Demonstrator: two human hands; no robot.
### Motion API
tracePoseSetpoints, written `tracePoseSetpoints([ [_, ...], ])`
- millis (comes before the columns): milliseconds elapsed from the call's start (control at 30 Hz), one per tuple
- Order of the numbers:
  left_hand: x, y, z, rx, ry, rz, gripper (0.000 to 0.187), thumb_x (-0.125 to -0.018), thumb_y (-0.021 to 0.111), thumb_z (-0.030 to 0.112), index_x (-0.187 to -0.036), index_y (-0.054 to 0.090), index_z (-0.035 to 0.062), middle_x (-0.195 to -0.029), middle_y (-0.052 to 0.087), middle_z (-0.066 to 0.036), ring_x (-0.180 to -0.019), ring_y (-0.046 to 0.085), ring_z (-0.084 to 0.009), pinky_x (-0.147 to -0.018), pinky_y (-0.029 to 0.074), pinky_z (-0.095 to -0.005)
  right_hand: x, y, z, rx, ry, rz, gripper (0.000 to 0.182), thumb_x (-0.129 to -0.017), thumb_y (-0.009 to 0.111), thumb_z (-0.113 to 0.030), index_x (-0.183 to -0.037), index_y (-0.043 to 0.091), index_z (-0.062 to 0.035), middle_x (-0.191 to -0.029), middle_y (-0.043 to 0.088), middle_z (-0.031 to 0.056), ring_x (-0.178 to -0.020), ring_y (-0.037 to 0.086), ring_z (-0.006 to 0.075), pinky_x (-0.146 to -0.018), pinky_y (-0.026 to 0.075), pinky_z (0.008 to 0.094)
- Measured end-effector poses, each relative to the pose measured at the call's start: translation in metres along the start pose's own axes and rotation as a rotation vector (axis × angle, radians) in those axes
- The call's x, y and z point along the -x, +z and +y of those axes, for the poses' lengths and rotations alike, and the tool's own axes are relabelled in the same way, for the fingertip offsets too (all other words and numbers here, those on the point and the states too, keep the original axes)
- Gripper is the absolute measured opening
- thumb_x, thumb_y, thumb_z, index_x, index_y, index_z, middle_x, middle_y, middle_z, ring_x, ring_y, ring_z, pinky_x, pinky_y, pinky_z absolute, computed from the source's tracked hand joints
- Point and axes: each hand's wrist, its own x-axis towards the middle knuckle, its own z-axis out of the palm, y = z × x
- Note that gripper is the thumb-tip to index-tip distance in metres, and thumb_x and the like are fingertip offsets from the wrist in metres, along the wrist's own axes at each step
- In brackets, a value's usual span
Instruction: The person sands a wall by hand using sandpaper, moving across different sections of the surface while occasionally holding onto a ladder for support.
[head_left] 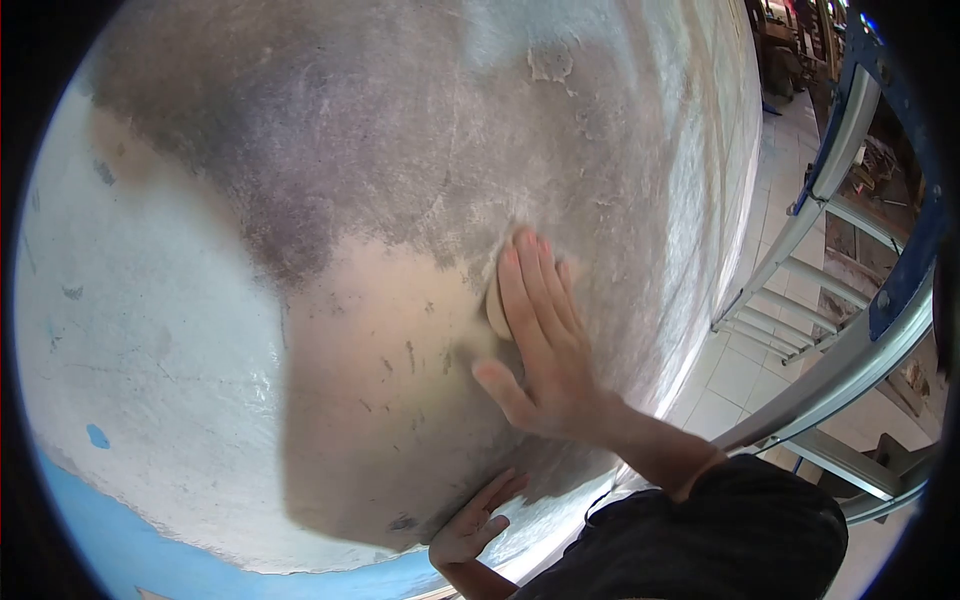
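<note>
A pale, rounded pad (497, 308) lies against the broad, patchy wall (380, 150), near the middle of the view, mostly hidden beneath the right hand (540, 325). That hand holds it there from above, its fingers nearly straight and close together, its thumb set apart to the left; the grip looks more like a press than a pinch. Good handling here would mean keeping the pad flat, spreading the pressure across the fingers and palm rather than the tips, and making even, overlapping passes without letting an edge dig in; the flaky patch (552, 65) farther up probably calls for a lighter touch. The left hand (470, 528), nearer the wearer, is loosely open with its fingers partly bent, and shows nothing in its hold; it is at the wall, though whether it touches cannot be told. A black sleeve (715, 530) is near on the right, and beyond it metal ladder framework (850, 135) stands over a tiled floor (735, 375). Counted: one pad, two hands, one wall, one sleeve clearly seen, and at least one ladder, since the cropped frames leave the exact number unclear.
</note>
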Motion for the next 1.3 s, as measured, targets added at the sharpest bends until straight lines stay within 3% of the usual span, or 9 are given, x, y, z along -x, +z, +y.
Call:
tracePoseSetpoints([
  [67,-0.001,-0.001,-0.001,0.0,0.0,0.003,0.071,-0.098,0.052,0.026,-0.149,0.013,-0.0027,-0.15,0.03,-0.022,-0.142,0.025,-0.03,-0.115,0.014,-0.0405,0.016,0.002,0.005,0.002,-0.01,-0.045,0.073,-0.092,0.052,-0.039,-0.142,0.03,0.0085,-0.148,0.028,0.0306,-0.138,0.026,0.0468,-0.109,0.021,0.0582],
  [267,-0.001,0.0,0.0,0.008,-0.005,-0.003,0.071,-0.098,0.052,0.026,-0.149,0.013,-0.0025,-0.15,0.03,-0.021,-0.142,0.025,-0.03,-0.115,0.014,-0.0405,-0.042,-0.006,0.019,0.113,-0.056,0.097,0.073,-0.093,0.051,-0.041,-0.143,0.029,0.008,-0.147,0.028,0.0312,-0.137,0.026,0.0473,-0.11,0.02,0.0577],
  [467,-0.002,-0.003,-0.006,0.0,0.007,-0.003,0.07,-0.098,0.052,0.026,-0.149,0.013,-0.0023,-0.151,0.029,-0.021,-0.142,0.025,-0.0299,-0.115,0.014,-0.0403,0.008,-0.001,0.01,0.062,-0.018,-0.054,0.071,-0.093,0.051,-0.037,-0.143,0.028,0.0079,-0.147,0.028,0.031,-0.137,0.026,0.0471,-0.11,0.019,0.0584],
  [667,-0.002,0.0,-0.001,0.007,-0.017,0.007,0.07,-0.097,0.052,0.026,-0.149,0.014,-0.002,-0.151,0.029,-0.021,-0.142,0.025,-0.0298,-0.115,0.014,-0.0399,-0.036,-0.005,0.017,0.092,-0.006,0.112,0.074,-0.093,0.052,-0.04,-0.144,0.028,0.0074,-0.148,0.026,0.0303,-0.138,0.025,0.047,-0.11,0.017,0.0588],
  [767,-0.004,-0.002,-0.003,0.007,-0.001,0.001,0.07,-0.098,0.052,0.026,-0.149,0.014,-0.0019,-0.151,0.03,-0.021,-0.142,0.025,-0.0297,-0.115,0.015,-0.04,0.002,0.0,-0.002,-0.004,0.025,0.007,0.074,-0.093,0.052,-0.04,-0.144,0.027,0.0074,-0.149,0.025,0.03,-0.138,0.025,0.0469,-0.109,0.019,0.0594],
  [967,-0.004,0.002,0.002,0.018,-0.013,-0.013,0.069,-0.098,0.052,0.024,-0.149,0.014,-0.0019,-0.151,0.029,-0.021,-0.142,0.025,-0.0295,-0.115,0.015,-0.0398,-0.061,-0.005,0.005,0.048,-0.155,0.076,0.077,-0.093,0.051,-0.044,-0.145,0.025,0.0061,-0.15,0.024,0.029,-0.14,0.022,0.0458,-0.11,0.018,0.0589],
  [1067,-0.004,0.001,0.002,0.019,-0.016,-0.011,0.069,-0.098,0.051,0.022,-0.149,0.013,-0.0019,-0.151,0.029,-0.021,-0.142,0.024,-0.0295,-0.115,0.014,-0.0396,-0.057,-0.005,0.009,0.023,-0.233,0.041,0.077,-0.093,0.051,-0.045,-0.145,0.025,0.0054,-0.15,0.025,0.0269,-0.14,0.023,0.0436,-0.111,0.019,0.0579],
  [1167,-0.003,-0.001,0.001,0.012,-0.026,-0.002,0.069,-0.097,0.051,0.022,-0.149,0.013,-0.0019,-0.151,0.029,-0.021,-0.142,0.024,-0.0295,-0.115,0.014,-0.0396,-0.012,-0.006,0.021,0.009,-0.127,-0.045,0.077,-0.093,0.051,-0.045,-0.145,0.026,0.0054,-0.151,0.026,0.0254,-0.139,0.026,0.0424,-0.11,0.021,0.0567],
  [1300,-0.002,0.0,0.003,0.011,-0.038,-0.004,0.069,-0.098,0.051,0.022,-0.149,0.013,-0.002,-0.151,0.029,-0.021,-0.142,0.024,-0.0295,-0.115,0.014,-0.0396,-0.046,-0.007,0.032,0.104,-0.202,0.074,0.077,-0.093,0.051,-0.045,-0.145,0.026,0.0056,-0.151,0.025,0.0256,-0.139,0.026,0.0431,-0.111,0.021,0.0552],
])
